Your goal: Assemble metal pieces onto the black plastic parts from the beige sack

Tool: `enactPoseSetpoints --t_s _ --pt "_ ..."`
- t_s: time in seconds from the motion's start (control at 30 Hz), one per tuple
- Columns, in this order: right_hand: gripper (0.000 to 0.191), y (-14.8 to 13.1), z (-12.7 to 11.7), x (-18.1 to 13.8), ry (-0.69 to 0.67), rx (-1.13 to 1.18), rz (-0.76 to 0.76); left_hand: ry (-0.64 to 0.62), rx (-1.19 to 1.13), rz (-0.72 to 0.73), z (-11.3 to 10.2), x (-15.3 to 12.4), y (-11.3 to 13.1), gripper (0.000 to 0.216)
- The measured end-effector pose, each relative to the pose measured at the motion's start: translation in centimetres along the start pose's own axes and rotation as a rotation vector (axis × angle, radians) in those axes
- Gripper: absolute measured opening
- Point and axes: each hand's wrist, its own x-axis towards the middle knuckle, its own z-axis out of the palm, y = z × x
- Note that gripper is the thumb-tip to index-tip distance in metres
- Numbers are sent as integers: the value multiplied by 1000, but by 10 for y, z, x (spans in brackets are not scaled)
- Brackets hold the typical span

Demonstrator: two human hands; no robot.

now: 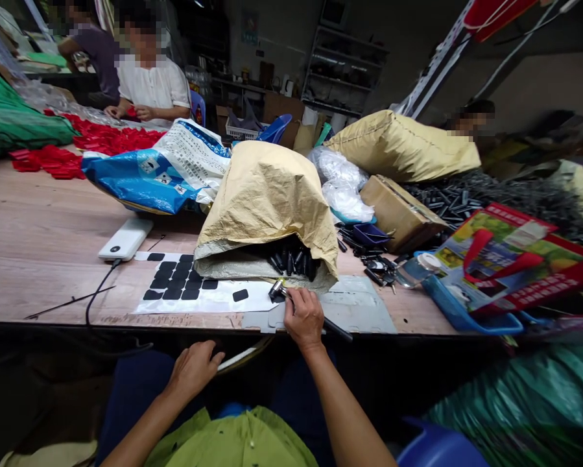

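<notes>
My right hand [304, 318] is closed at the table's front edge around a small hammer [338, 329]. Its metal head points left and its black handle sticks out to the right below the fingers. Lower down, over my lap, my left hand [194, 371] hangs loose with the thumb apart and holds nothing. Beside its fingertips runs a pale curved strip [240, 358] below the table edge. Left of the hammer lies a white sheet [223, 301] bearing rows of black rounded-square pads [177, 282]. Just behind it, a tan woven sack [266, 188] gapes open, showing black tube-like pieces [294, 261].
A white power bank [126, 239] with a cable lies left. A metal plate [354, 301] is at the table edge. Right stand a clear jar [417, 269], a blue tray [466, 318] and a red printed bag [510, 259]. Two people sit at the back left near red pieces [116, 137].
</notes>
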Motion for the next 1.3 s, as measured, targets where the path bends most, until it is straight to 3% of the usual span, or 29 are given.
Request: enactPoseSetpoints --t_s 0.13,0.23,0.43,0.6,0.73,0.97,1.17,1.3 --pt "20 -1 0 0 -2 17 13 135 -160 222 -34 -11 33 20" --pt "19 -1 1 0 0 9 17 297 -249 279 -65 7 70 19" --pt "20 0 0 -1 -16 -9 5 519 -204 477 -97 105 139 33" --pt "20 0 0 -1 -10 2 8 418 78 677 -101 166 164 34" --pt "20 0 0 -1 -16 0 16 411 147 747 -104 168 165 25" --pt "19 -1 0 -2 -22 6 28 495 65 754 -113 110 129 18" --pt "19 -1 -1 -1 -15 20 36 281 -9 759 -85 91 87 17" --pt "19 -2 -1 -1 -21 16 37 279 -215 718 -69 99 69 27"
